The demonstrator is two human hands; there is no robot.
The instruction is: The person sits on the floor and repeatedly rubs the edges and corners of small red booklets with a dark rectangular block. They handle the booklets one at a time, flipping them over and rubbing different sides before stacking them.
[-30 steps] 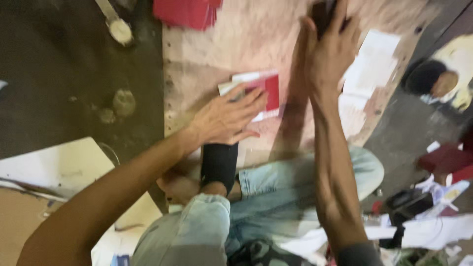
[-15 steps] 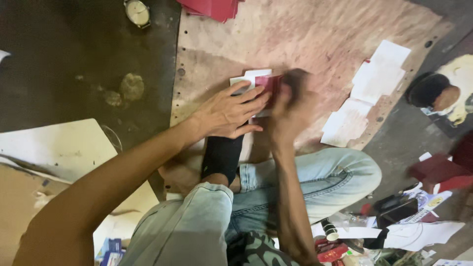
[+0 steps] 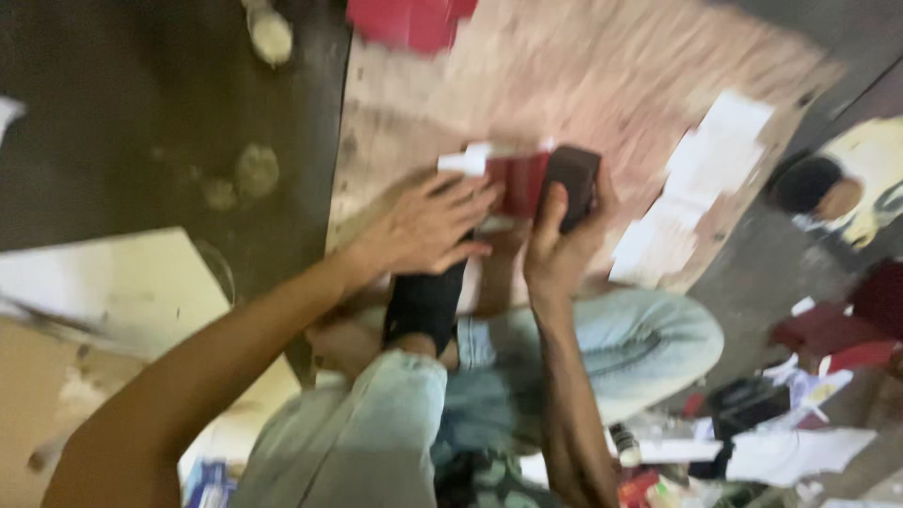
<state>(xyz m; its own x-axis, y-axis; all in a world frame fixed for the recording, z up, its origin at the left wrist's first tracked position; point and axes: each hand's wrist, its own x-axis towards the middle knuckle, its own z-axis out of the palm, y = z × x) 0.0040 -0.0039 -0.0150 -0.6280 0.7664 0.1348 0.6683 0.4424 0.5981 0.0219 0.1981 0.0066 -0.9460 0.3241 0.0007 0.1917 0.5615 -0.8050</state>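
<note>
I sit on the floor in light jeans with a brown board [image 3: 602, 85] in front of me. My left hand [image 3: 423, 226] lies flat, fingers spread, pressing on a red and white folded paper piece [image 3: 508, 179] on the board. My right hand [image 3: 560, 240] grips a dark maroon block [image 3: 574, 179] and holds it against the right edge of the red piece. The picture is blurred by motion.
A stack of red pieces [image 3: 409, 19] lies at the board's far edge. White paper sheets [image 3: 696, 188] lie on its right side. A pale sheet [image 3: 103, 292] is at the left on the dark floor. Another person [image 3: 837, 188] and scattered clutter [image 3: 781, 414] are at the right.
My right hand came down from up high over the board and now holds the dark block against the red piece. My left hand stayed pressed on the piece.
</note>
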